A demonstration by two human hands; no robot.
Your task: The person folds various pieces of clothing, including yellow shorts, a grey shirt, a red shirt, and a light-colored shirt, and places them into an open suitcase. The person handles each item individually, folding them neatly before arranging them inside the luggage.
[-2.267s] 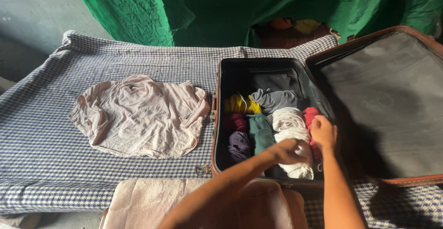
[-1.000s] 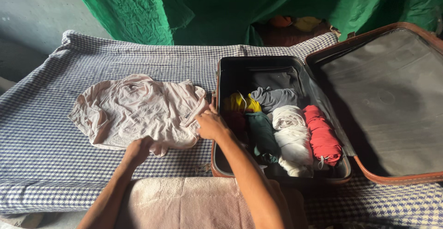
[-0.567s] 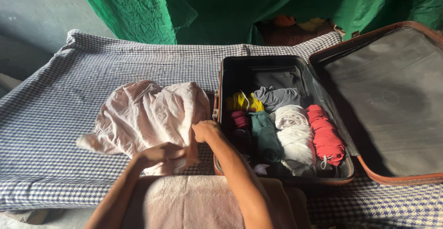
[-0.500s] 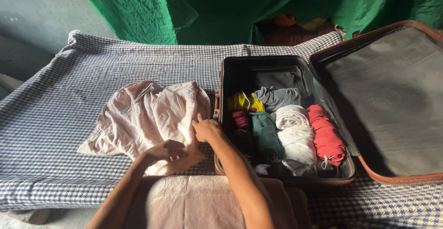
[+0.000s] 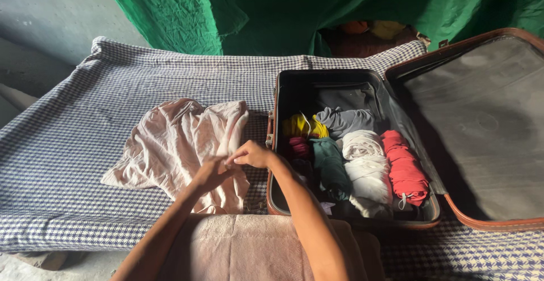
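Observation:
A pale pink shirt [image 5: 170,145] lies crumpled on the checked cloth [image 5: 68,145], left of an open suitcase [image 5: 362,80]. My left hand [image 5: 211,170] and my right hand [image 5: 249,155] meet over the shirt's right edge, both pinching its fabric. Inside the suitcase are rolled clothes: a yellow roll [image 5: 300,127], a grey roll [image 5: 343,121], a green roll [image 5: 328,165], a white roll [image 5: 362,162], a red roll [image 5: 403,170] and a dark pink roll [image 5: 299,145].
The suitcase lid [image 5: 481,122] lies open to the right, dark inside with a brown rim. A pink towel [image 5: 255,247] covers my lap at the near edge. Green fabric [image 5: 272,9] hangs behind the bed. A grey floor [image 5: 39,15] shows at the far left.
My hands left the suitcase, took hold of the pink shirt and pulled it from flat into a bunched shape, closer to the suitcase. Both hands now meet at its right edge.

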